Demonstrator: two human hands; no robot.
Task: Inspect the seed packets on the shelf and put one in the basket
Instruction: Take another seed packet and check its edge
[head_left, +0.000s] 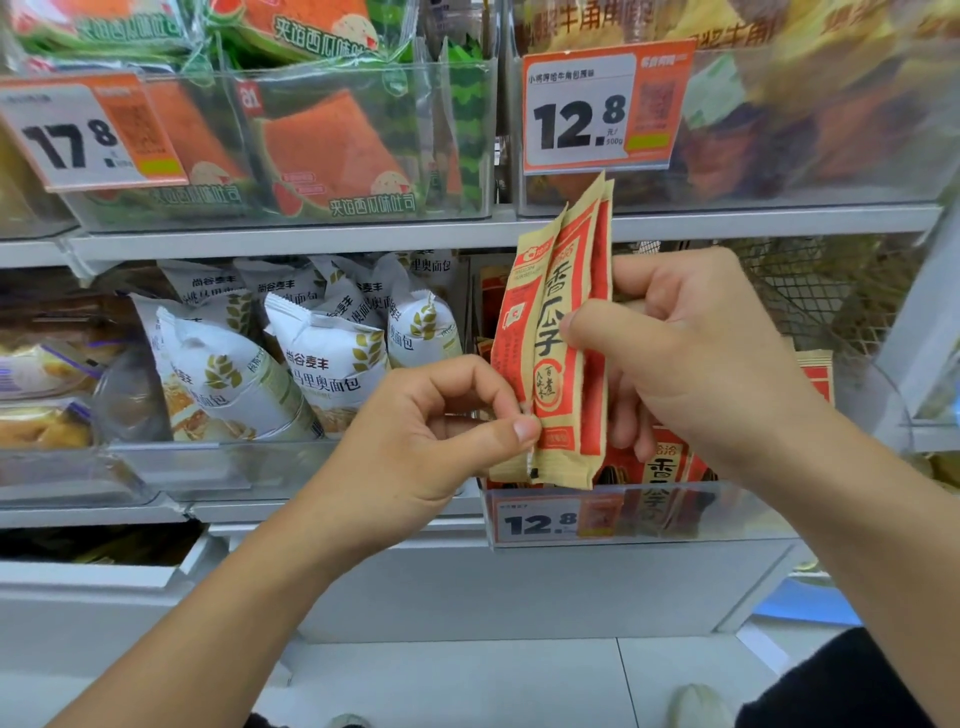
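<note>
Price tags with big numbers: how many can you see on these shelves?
3. The 17.8 tag hangs upper left, one 12.8 tag upper right, another 12.8 tag on the bin front below the hands. Others may lie outside the view.

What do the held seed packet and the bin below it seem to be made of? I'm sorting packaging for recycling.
The seed packet, gripped by the right hand and pinched by the left hand, looks like matte kraft-style paper: tan, no glare, creased edges; any inner lining can't be seen. The bin looks like clear glossy plastic: packets show through it.
</note>
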